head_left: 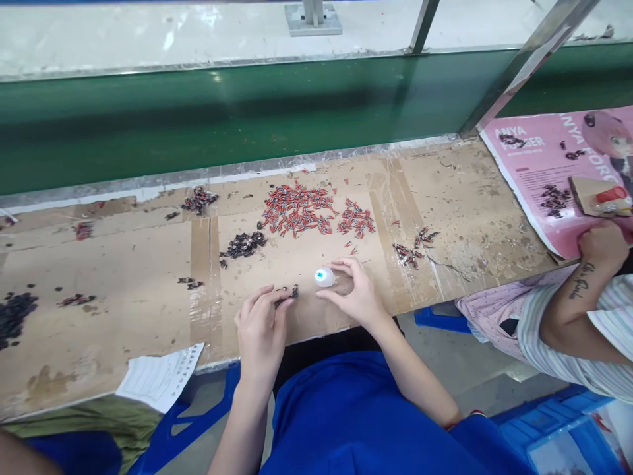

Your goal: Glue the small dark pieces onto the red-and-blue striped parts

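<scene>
My left hand (260, 323) is at the front of the cardboard-covered bench, thumb and fingers pinched together on a small dark part (295, 290). More of that part, or another one, lies half hidden by the fingertips. Just to the right, my right hand (359, 293) curves its thumb and forefinger around a small white bottle (324, 277) with a blue-green spot on top. Behind both hands spreads a large pile of small red-and-black parts (299, 208), with a smaller red group (356, 219) beside it. A heap of black pieces (244, 245) lies behind my left hand.
Small clusters of parts (413, 249) lie to the right, and black pieces (17, 316) at the far left. A paper sheet (161, 377) hangs over the front edge. A co-worker's arm (588, 284) rests by a pink poster (534, 178). A green panel (222, 119) runs behind.
</scene>
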The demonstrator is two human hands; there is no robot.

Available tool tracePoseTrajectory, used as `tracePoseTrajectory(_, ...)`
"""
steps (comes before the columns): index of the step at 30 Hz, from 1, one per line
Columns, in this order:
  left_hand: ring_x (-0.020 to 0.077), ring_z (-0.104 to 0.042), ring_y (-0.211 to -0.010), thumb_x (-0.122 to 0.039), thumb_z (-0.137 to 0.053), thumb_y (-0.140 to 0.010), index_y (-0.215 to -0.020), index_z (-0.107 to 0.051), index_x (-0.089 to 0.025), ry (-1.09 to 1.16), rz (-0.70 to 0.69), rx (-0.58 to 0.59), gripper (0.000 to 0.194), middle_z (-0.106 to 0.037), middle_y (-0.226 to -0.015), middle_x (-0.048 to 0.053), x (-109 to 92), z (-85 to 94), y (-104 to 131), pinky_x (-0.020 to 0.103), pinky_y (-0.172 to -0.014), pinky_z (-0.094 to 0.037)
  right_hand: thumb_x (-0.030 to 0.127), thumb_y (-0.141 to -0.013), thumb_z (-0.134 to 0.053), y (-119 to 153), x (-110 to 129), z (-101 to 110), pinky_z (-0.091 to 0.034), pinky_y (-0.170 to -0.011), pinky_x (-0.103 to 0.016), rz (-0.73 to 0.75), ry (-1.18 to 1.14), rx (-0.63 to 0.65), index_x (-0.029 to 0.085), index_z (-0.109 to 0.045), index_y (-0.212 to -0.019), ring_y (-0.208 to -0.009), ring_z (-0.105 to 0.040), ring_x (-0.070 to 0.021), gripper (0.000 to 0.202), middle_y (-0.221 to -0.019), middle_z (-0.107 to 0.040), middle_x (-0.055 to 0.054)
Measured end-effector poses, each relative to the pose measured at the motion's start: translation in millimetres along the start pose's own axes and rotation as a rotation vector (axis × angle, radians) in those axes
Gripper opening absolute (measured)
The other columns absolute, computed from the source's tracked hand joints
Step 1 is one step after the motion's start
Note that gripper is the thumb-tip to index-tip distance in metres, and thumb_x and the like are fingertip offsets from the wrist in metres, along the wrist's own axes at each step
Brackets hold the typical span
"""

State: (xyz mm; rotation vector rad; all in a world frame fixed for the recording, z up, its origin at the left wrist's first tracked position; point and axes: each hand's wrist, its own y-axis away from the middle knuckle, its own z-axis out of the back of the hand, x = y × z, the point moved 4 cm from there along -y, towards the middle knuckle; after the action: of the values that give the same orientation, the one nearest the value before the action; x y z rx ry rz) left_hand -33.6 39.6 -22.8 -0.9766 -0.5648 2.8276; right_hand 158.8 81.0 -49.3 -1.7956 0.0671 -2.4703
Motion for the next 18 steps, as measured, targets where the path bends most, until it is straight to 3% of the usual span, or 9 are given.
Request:
tracePoseTrajectory(2, 0.0242, -0.067, -0.098, -0.034, -0.059, -0.093, -0.094, -0.068, -0.023, 0.047, 0.02, -0.008, 0.014, -0.074, -0.09, 0.004, 0, 0.6, 1, 0.04, -0.089, -0.045, 0.033, -0.067, -0.086, -3, 1, 15, -0.052, -0.094, -0.041, 0.023, 0.061, 0.037, 0.025, -0.062, -0.114, -0.109, -0.067, -0.0246, 0.053, -0.114, -0.073, -0.007)
tracePoseTrajectory(3, 0.0237, -0.067, -0.097, -0.034, -0.06, -0.093, -0.094, -0.069, -0.023, 0.072, 0.031, -0.018, 0.014, -0.074, -0.09, 0.004, -1, 0.6, 1, 0.04, -0.09, -0.046, 0.034, -0.074, -0.082, -6, 2, 24, -0.052, -0.093, -0.04, 0.024, 0.097, 0.016, 0.025, -0.065, -0.112, -0.107, -0.067, -0.0239, 0.043, -0.111, -0.074, -0.006)
tracePoseTrajectory(5, 0.0221, -0.067, -0.096, -0.031, -0.061, -0.092, -0.096, -0.07, -0.023, 0.132, 0.041, -0.037, 0.013, -0.074, -0.09, 0.004, -5, -0.2, 2, 0.039, -0.089, -0.049, 0.033, -0.089, -0.067, -14, 2, 42, -0.051, -0.092, -0.041, -0.011, 0.206, -0.107, 0.025, -0.071, -0.103, -0.1, -0.066, -0.0235, 0.017, -0.103, -0.076, -0.006)
tracePoseTrajectory(6, 0.0213, -0.068, -0.095, -0.029, -0.061, -0.092, -0.096, -0.071, -0.023, 0.164, 0.038, -0.041, 0.012, -0.075, -0.09, 0.003, -7, -0.9, 2, 0.038, -0.089, -0.05, 0.032, -0.092, -0.062, -18, 1, 47, -0.05, -0.092, -0.043, -0.039, 0.279, -0.171, 0.024, -0.073, -0.099, -0.099, -0.065, -0.0246, 0.015, -0.1, -0.076, -0.006)
tracePoseTrajectory(8, 0.0201, -0.068, -0.095, -0.025, -0.061, -0.092, -0.094, -0.072, -0.023, 0.219, 0.023, -0.037, 0.011, -0.075, -0.089, 0.003, -13, -2.7, 2, 0.036, -0.087, -0.053, 0.03, -0.09, -0.065, -27, -2, 51, -0.048, -0.092, -0.046, -0.098, 0.422, -0.244, 0.023, -0.076, -0.093, -0.097, -0.062, -0.0282, 0.014, -0.096, -0.076, -0.008)
tracePoseTrajectory(11, 0.02, -0.068, -0.098, -0.021, -0.062, -0.091, -0.093, -0.072, -0.023, 0.272, 0.004, -0.013, 0.01, -0.076, -0.089, 0.003, -23, -5.3, 3, 0.037, -0.088, -0.055, 0.025, -0.084, -0.071, -37, -7, 44, -0.047, -0.09, -0.047, -0.152, 0.535, -0.231, 0.022, -0.077, -0.087, -0.096, -0.058, -0.031, 0.007, -0.092, -0.075, -0.01)
tracePoseTrajectory(15, 0.0183, -0.069, -0.095, -0.019, -0.061, -0.091, -0.093, -0.071, -0.022, 0.367, 0.029, 0.019, 0.011, -0.076, -0.091, 0.003, -35, -8.0, 7, 0.034, -0.087, -0.056, 0.018, -0.083, -0.069, -37, -5, 41, -0.048, -0.09, -0.045, -0.148, 0.482, -0.205, 0.022, -0.074, -0.081, -0.097, -0.059, -0.0296, 0.007, -0.091, -0.075, -0.008)
tracePoseTrajectory(18, 0.0149, -0.069, -0.076, -0.021, -0.062, -0.091, -0.094, -0.072, -0.022, 0.422, 0.094, 0.044, 0.01, -0.076, -0.087, 0.002, -40, -11.2, 9, 0.03, -0.077, -0.057, 0.021, -0.083, -0.069, -24, 6, 42, -0.052, -0.084, -0.04, -0.129, 0.228, -0.192, 0.023, -0.073, -0.081, -0.093, -0.064, -0.0255, 0.005, -0.091, -0.076, -0.005)
